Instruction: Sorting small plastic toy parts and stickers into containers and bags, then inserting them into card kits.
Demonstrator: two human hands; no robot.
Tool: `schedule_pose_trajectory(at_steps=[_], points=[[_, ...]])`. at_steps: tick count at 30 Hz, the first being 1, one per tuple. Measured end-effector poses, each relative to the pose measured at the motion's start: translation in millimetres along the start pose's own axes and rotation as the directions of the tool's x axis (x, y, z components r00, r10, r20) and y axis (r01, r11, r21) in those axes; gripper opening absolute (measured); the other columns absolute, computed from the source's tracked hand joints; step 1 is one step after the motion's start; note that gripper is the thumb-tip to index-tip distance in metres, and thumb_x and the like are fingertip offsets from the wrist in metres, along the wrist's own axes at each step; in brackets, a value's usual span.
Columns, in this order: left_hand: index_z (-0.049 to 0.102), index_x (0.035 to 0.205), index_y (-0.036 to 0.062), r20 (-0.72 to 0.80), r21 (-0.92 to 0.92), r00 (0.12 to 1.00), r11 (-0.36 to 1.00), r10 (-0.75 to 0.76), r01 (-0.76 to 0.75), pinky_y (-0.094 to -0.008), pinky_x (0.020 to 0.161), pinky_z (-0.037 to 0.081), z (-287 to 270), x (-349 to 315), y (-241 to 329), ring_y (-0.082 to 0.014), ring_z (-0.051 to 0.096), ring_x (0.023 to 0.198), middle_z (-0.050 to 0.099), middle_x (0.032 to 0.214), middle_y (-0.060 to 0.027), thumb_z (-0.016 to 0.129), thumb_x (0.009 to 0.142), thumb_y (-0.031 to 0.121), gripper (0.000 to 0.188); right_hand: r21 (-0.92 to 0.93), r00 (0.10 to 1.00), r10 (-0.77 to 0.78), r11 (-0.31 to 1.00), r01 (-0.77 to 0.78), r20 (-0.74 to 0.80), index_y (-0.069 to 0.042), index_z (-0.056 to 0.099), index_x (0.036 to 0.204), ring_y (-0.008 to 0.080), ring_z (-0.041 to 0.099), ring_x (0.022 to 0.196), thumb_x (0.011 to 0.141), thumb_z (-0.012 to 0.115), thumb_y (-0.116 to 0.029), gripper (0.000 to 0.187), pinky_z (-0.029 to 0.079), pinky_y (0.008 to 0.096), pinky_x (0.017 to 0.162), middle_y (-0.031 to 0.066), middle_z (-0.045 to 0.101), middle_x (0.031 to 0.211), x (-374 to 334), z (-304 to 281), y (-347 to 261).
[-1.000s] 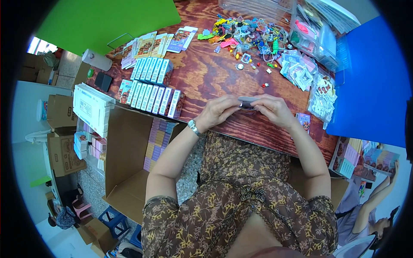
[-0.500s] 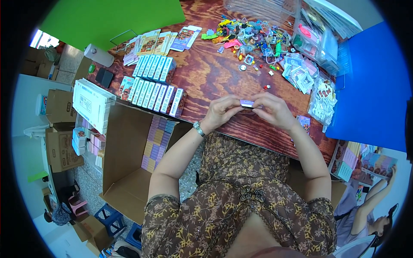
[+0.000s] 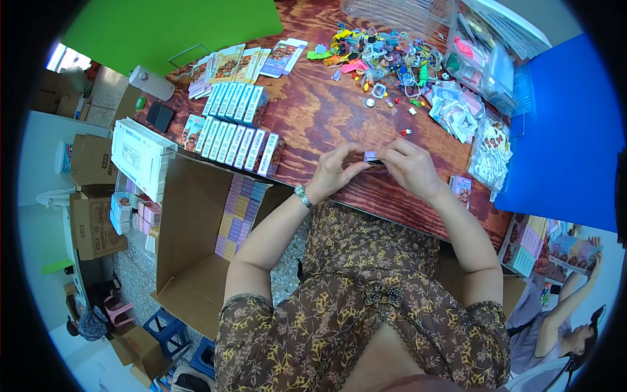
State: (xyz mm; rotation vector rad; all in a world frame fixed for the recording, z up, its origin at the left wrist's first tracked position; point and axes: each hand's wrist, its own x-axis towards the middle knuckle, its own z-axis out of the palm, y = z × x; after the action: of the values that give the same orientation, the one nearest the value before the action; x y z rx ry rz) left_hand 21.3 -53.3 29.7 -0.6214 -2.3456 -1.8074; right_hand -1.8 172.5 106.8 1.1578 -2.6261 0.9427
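Above the near table edge, a small purple-and-white box is held end-on between my hands, its upper end facing me. Thumb and fingers of my left hand grip its left side. My right hand pinches at its right end, its fingers covering part of the box. Whether anything else sits in the fingertips is hidden. Right of my right hand lies a flat purple printed packet. To the left stand two rows of similar small boxes, upright and side by side.
Colourful small trinkets pile up at the back. Stickers and cards and a clear bag lie at right, beside a blue panel. Flattened cartons lie back left. An open cardboard box stands below left; another person is at lower right.
My right hand has turned and shifted slightly, its fingers now curled over the box's right end. The box has tilted a little; my left hand is almost still.
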Motion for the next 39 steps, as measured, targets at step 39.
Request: schedule_pose_trajectory(at_steps=[39], points=[[0.059, 0.106, 0.0018, 0.021, 0.794, 1.0, 0.608, -0.012, -0.01, -0.0499, 0.079, 0.048, -97.9, -10.6, 35.9, -0.0406, 0.059, 0.091, 0.063, 0.095, -0.0196, 0.062, 0.078, -0.001, 0.028, -0.278, 0.84, 0.45, 0.885, -0.373, 0.303, -0.01, 0.058, 0.136, 0.0367, 0.062, 0.113, 0.081, 0.078, -0.008, 0.058, 0.052, 0.0425, 0.095, 0.0174, 0.063, 0.125, -88.9, -102.4, 47.7]])
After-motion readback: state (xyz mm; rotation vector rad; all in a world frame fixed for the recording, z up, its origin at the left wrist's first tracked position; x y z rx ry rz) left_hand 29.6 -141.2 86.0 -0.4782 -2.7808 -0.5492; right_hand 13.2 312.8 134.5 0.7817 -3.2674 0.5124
